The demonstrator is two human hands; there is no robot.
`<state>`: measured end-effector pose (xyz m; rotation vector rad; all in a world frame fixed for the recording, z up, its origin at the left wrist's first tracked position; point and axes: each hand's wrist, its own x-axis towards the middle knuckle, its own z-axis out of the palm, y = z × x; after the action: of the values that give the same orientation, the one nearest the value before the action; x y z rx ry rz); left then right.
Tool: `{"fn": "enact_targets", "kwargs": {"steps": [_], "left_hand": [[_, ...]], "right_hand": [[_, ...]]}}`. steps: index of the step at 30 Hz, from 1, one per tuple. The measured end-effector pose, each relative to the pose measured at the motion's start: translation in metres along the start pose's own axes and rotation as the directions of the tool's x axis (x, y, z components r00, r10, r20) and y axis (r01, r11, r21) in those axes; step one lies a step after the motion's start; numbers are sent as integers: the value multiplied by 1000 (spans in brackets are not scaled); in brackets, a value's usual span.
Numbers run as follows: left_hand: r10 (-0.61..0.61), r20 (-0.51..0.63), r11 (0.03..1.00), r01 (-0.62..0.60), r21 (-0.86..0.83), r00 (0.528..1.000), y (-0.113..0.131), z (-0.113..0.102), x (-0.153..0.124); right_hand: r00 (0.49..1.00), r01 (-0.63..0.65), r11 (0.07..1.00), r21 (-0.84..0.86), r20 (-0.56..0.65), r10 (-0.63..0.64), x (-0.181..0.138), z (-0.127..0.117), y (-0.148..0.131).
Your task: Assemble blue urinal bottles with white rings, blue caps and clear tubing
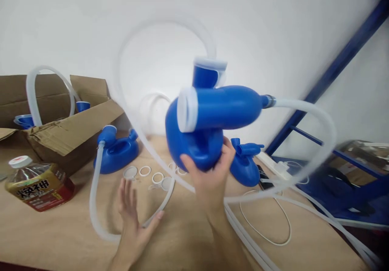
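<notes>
Blue bottle (227,107); white cap (187,109) on; translucent hose (291,103) attached; held midair

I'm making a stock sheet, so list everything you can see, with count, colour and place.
raised handled bottle: one, blue and white, centre
tabletop handled bottles: two, mainly blue, left rear and right rear
plastic hoses: several, translucent white, in the air and along the table
rings: at least four, white, mid-table
discs: two, pale, beside the rings
cardboard box: one, brown, left rear
cup-shaped parts: two visible, blue, in the box
drink bottle: one, yellow-red label, front left
power strip: one, white, right rear
thin cable: one, white, table's right
table: one, light brown, foreground
frame: one, blue, far right
wall: white, background
left hand: one, bare, open, lower left
right hand: one, bare, gripping the raised handled bottle
</notes>
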<state>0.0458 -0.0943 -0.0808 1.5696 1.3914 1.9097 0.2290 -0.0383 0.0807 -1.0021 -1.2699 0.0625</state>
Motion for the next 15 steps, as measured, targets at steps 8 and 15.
{"fn": "enact_targets", "kwargs": {"steps": [8,15], "left_hand": [[-542,109,657,501,-562,833,-19,-12,63],[-665,177,547,635,-546,726,-1,-36,80]], "right_hand": [[978,-124,990,-67,161,134,-17,110,2],[807,-363,880,-307,369,461,-37,172,66]]}}
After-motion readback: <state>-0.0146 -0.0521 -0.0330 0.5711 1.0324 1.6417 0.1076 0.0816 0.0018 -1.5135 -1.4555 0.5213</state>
